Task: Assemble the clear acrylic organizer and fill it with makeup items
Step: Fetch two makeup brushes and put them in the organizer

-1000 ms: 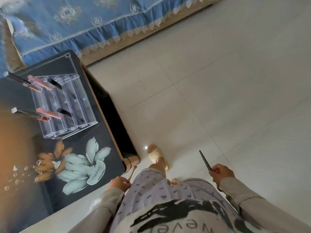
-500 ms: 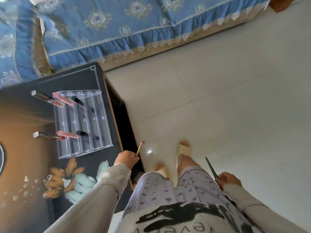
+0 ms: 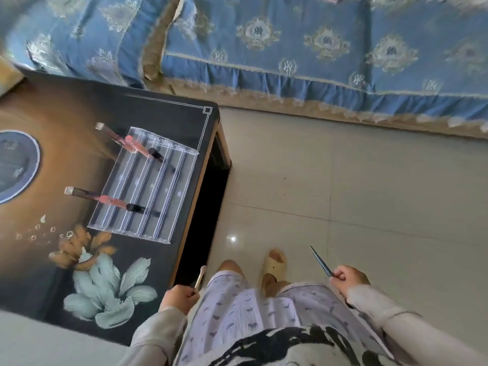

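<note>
Head: organizer (image 3: 144,196) on table (image 3: 158,107), beyond left hand (image 3: 179,297) (brush (image 3: 200,277)), right hand (image 3: 348,280) (pencil (image 3: 320,261)).

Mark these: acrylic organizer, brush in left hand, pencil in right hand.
acrylic organizer (image 3: 163,196), head view, bare right-side compartment.
brush (image 3: 199,278), head view, handle below the tip.
dark pencil (image 3: 321,261), head view, middle of the shaft.

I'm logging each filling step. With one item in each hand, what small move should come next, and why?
Probably move the brush in the left hand to the organizer, into a row by the table edge: that hand is beside the table, and those rows look empty.
</note>
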A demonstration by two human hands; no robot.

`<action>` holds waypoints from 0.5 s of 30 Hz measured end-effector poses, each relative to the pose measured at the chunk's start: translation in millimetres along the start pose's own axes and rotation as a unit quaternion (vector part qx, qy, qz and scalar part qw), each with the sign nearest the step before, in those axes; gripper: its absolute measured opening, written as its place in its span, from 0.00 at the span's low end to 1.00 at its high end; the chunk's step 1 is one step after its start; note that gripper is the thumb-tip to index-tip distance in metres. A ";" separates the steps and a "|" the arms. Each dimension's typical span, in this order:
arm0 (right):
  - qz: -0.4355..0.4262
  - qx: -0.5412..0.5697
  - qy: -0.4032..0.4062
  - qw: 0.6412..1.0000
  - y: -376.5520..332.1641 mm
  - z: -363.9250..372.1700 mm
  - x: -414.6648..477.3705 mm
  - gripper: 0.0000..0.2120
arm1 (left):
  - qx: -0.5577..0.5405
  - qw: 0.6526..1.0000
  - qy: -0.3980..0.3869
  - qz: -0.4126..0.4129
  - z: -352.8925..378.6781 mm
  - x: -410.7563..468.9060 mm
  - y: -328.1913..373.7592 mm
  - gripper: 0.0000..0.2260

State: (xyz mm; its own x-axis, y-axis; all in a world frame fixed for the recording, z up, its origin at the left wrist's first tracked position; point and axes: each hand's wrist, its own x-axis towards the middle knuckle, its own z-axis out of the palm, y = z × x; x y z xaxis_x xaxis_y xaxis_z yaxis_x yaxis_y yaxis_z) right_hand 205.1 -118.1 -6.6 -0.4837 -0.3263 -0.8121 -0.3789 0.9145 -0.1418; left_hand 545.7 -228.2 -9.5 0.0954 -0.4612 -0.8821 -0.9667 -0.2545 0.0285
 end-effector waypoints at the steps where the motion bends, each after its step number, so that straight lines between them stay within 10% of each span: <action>1: -0.009 -0.015 0.005 1.000 -7.8 -10.5 9.9 0.15 | -0.038 0.999 -0.001 -0.009 3.1 -2.6 4.1 0.17; 15: -0.103 -0.084 0.016 0.991 -139.3 -48.5 80.7 0.08 | -0.251 0.962 0.047 -0.099 -34.8 22.5 23.7 0.15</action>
State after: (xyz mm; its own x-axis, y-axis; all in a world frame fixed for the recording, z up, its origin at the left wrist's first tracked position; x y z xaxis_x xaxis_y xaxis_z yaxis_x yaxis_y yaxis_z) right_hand 180.6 -283.5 -24.9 -0.4054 -0.5120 -0.7573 -0.5971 0.7756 -0.2047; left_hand 533.2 -274.2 -12.3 0.3095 -0.4301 -0.8481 -0.6932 -0.7126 0.1084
